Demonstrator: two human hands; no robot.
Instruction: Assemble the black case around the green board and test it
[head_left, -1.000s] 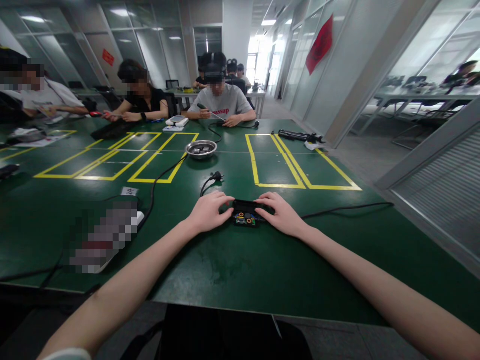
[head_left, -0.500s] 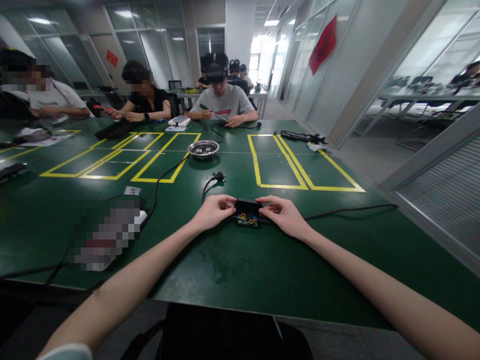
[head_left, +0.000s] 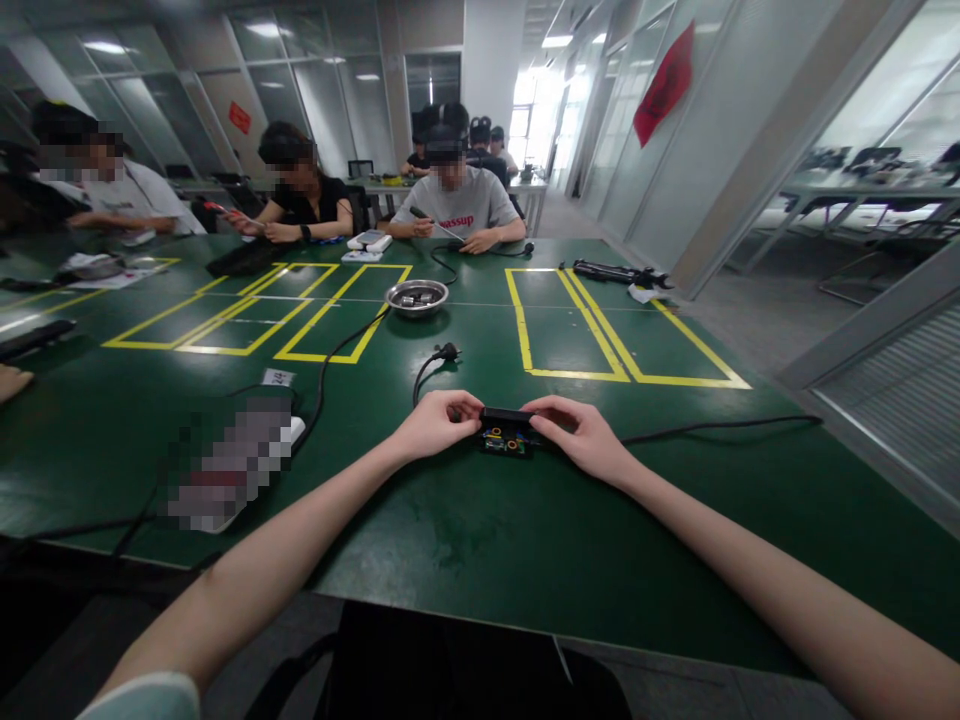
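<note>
A black plastic cover (head_left: 508, 416) is pinched at its two ends, my left hand (head_left: 441, 422) on one side and my right hand (head_left: 583, 436) on the other. Just below it on the table lies the open black case of a power adapter, its circuit board (head_left: 504, 443) showing copper-coloured rings and wires. The cover stands over the far edge of the case; whether the two touch I cannot tell. From behind my left hand a black cord rises to a plug (head_left: 448, 352). Another black cable (head_left: 720, 426) runs off to the right of my right hand.
A metal bowl (head_left: 416, 300) with small metal parts stands farther back. Left of my arm lies a blurred-out device (head_left: 232, 475) with a cord. Yellow tape outlines (head_left: 577, 376) mark the green table (head_left: 450, 560). Across it, a person (head_left: 465, 205) holds a screwdriver-like tool.
The cover has tilted and come lower, so it now shows as a thinner strip above the board. Both hands still grip its ends. The whole view has shifted slightly.
</note>
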